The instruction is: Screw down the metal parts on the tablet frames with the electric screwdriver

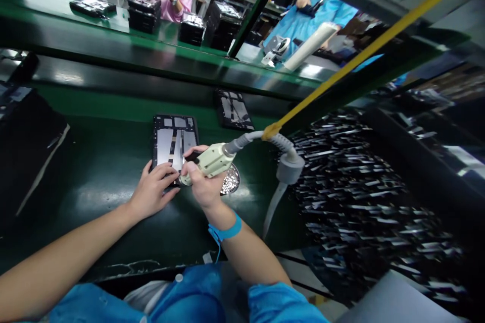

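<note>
Holds a cream power tool (215,159) in the right hand (206,184), with fingers and thumb wrapped tightly round its body and its nose down at five o'clock on a tablet-like device (163,144). Has that device lying flat on the green bench (106,161), inner side up, at nine o'clock from the centre of view. Rests the left hand (153,189) on its seven o'clock corner, with fingers lightly bent and thumb set apart; cannot tell of any small piece between those fingertips, crowded by the tool's nose. Wears a blue band (231,227) on the right wrist. Trails a grey cable (253,135) from the tool toward two o'clock, tied there to a yellow strap (341,73). Has a round dish (233,179) of small shiny pieces at four o'clock from the device, partly hidden behind the right hand, and a second device (235,109) at two o'clock, apart from the first.
</note>
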The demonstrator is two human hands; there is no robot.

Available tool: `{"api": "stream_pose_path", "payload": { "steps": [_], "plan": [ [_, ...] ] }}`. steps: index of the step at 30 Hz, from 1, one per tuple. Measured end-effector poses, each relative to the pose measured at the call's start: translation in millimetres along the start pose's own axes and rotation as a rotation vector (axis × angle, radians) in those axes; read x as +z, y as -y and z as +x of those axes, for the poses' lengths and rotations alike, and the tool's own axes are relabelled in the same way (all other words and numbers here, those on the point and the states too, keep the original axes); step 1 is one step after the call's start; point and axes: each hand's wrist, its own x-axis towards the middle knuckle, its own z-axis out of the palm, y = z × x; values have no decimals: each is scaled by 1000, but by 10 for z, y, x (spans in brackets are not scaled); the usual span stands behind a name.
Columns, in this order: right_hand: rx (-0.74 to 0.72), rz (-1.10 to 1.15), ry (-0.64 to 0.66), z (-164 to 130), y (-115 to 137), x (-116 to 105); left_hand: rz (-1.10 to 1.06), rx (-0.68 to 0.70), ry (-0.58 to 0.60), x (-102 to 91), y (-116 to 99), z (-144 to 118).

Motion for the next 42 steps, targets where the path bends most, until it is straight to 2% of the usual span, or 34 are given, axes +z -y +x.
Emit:
{"api": "stream_pose_path", "payload": {
  "steps": [17,23,29,32,35,39,42],
  "plan": [
    [32,-68,21,-51,-122,16,2,-25,21,-14,-23,9],
    [-2,-125,45,-61,-117,39,76,24,33,-7,40,9],
    [-112,-148,67,-16,-26,47,161,79,-36,-29,152,70],
    [-78,-47,-26,60,102,-113,263,5,-35,-43,369,278],
    [-55,43,-149,126,233,-419,378,-152,-51,-127,712,663],
    [-103,-67,-249,119,292,-882,435,-274,-62,-379,1145,1225],
    [-145,-191,-305,50,271,-1114,459,-361,-43,-506,1261,1566]
  ]
}}
